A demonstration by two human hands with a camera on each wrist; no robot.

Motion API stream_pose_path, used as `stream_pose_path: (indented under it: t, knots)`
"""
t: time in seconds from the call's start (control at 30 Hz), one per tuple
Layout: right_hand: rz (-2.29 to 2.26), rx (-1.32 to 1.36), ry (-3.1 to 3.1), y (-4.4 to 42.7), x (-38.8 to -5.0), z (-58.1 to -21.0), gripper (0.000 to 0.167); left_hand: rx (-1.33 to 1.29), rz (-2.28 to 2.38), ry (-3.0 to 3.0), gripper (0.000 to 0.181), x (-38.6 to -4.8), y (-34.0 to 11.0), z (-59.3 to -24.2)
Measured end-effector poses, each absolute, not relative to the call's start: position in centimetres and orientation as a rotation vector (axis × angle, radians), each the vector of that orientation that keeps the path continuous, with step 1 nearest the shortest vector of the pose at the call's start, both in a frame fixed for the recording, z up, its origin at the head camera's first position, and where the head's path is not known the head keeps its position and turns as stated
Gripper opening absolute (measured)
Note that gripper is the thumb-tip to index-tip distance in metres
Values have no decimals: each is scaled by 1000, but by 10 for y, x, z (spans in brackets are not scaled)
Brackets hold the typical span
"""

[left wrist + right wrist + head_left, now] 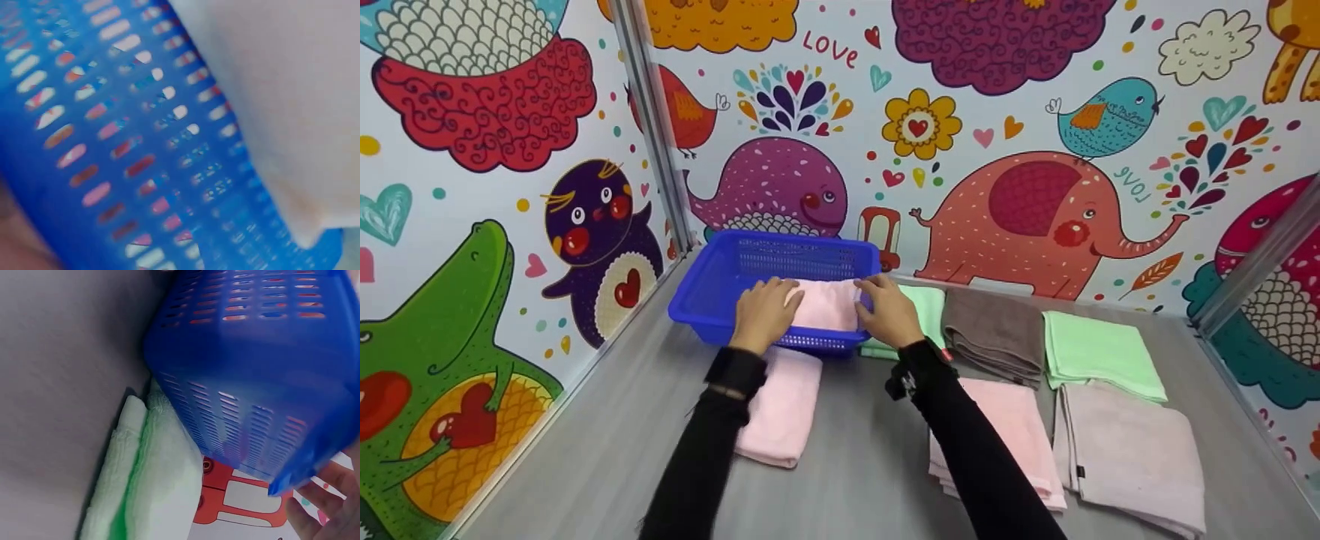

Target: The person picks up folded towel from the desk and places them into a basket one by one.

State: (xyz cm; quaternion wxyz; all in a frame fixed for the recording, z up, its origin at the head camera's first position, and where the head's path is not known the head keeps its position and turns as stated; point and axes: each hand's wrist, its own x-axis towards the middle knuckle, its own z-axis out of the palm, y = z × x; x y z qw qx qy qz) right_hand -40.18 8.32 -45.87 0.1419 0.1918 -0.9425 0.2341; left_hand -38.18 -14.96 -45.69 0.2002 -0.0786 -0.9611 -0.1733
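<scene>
The step in hand appeared to be settling a folded pale-pink cloth towel (826, 306) inside the blue perforated plastic basket (709, 277); the left hand (763, 313) grasped one end, the right hand (889, 310) met the other, its grip unclear. Next seemed to call for an even release.

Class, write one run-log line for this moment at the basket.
pink towel: at least partly in basket | left hand: at towel's left end | right hand: by towel's right end | grips: unclear
</scene>
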Motion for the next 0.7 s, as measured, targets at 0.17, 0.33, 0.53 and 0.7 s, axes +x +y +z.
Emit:
stream_pose_path:
  t: [0.17,0.33,0.53,0.7]
  knots:
    - [868,589,-2725,105,-385,-463,45,-300,-430,-2397,22,-345,-173,-464]
    - [899,622,-2696,130,-365,-465,49,-260,-426,-2519,41,-313,-196,-473]
    - [891,577,-2687,168,-334,-472,50,-230,-459,-3028,55,-300,-205,-479]
    - [938,575,-2716,181,-319,-477,52,-192,-521,-3208,100,-295,-205,-479]
